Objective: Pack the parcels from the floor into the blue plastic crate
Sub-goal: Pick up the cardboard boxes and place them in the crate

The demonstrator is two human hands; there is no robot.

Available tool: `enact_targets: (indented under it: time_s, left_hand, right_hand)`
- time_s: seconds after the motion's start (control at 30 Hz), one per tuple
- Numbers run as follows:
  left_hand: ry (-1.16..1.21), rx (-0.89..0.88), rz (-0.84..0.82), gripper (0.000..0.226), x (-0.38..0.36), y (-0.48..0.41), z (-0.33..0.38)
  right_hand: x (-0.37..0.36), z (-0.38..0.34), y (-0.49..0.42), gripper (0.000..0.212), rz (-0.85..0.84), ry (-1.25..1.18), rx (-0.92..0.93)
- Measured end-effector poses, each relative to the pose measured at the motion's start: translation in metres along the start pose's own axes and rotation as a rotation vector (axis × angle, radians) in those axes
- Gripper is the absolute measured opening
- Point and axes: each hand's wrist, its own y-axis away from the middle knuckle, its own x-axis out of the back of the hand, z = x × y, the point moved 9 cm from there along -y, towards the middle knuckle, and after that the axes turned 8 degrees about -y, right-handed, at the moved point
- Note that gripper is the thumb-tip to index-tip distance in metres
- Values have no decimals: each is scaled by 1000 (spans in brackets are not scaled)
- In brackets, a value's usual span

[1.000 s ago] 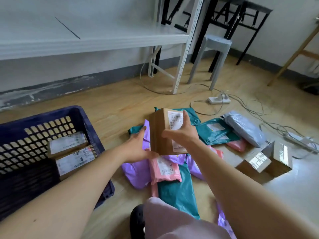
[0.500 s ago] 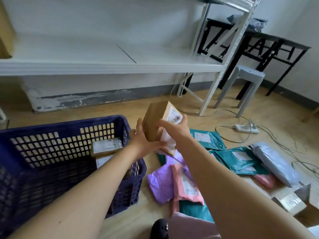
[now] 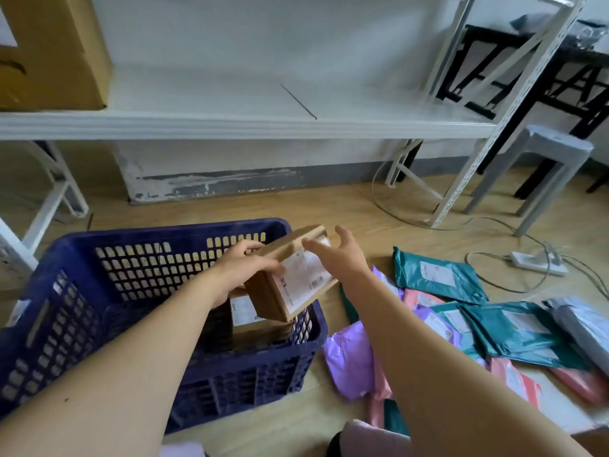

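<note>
A brown cardboard box (image 3: 298,285) with a white label hangs tilted over the right end of the blue plastic crate (image 3: 131,268). My left hand (image 3: 240,268) grips its left edge with curled fingers. My right hand (image 3: 342,255) has straight fingers at the box's upper right corner. Inside the crate, under the held box, lies another labelled cardboard box (image 3: 245,315). On the floor right of the crate lie soft mailers: teal (image 3: 435,275), purple (image 3: 352,361), pink (image 3: 514,377) and grey (image 3: 586,328).
A white metal shelf (image 3: 247,125) runs across behind the crate, with a large cardboard carton (image 3: 52,51) on its left end. A grey stool (image 3: 547,153), a black table (image 3: 527,61) and a power strip (image 3: 537,260) with loose cables stand at the right.
Both hands carried the cardboard box left from above the parcel pile to over the crate and tilted it down. My right hand's fingers have straightened off the box.
</note>
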Motion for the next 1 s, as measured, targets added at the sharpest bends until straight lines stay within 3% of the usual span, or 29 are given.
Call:
enact_targets:
  time_s: [0.1, 0.23, 0.33, 0.43, 0.67, 0.83, 1.0]
  left_hand:
    - [92, 73, -13, 52, 12, -8, -19]
    - [316, 162, 33, 21, 22, -15, -45]
    - [367, 224, 85, 29, 30, -27, -68]
    - [357, 305, 17, 41, 14, -36, -92]
    - [383, 479, -86, 43, -38, -39, -162]
    - [354, 510, -121, 32, -48, -49, -178]
    - [305, 660, -196, 30, -63, -51, -194]
  right_hand:
    - [-23, -2, -5, 68, -72, 147, 18]
    - [-41, -1, -13, 62, -114, 327, 46]
    - [-58, 5, -21, 61, -163, 479, 54]
    - [-79, 24, -29, 55, -224, 653, 8]
    - [-111, 67, -41, 35, -419, 1095, -50]
    - [-133, 112, -48, 44, -530, 1174, -108]
    - [-141, 132, -55, 41, -553, 1226, -92]
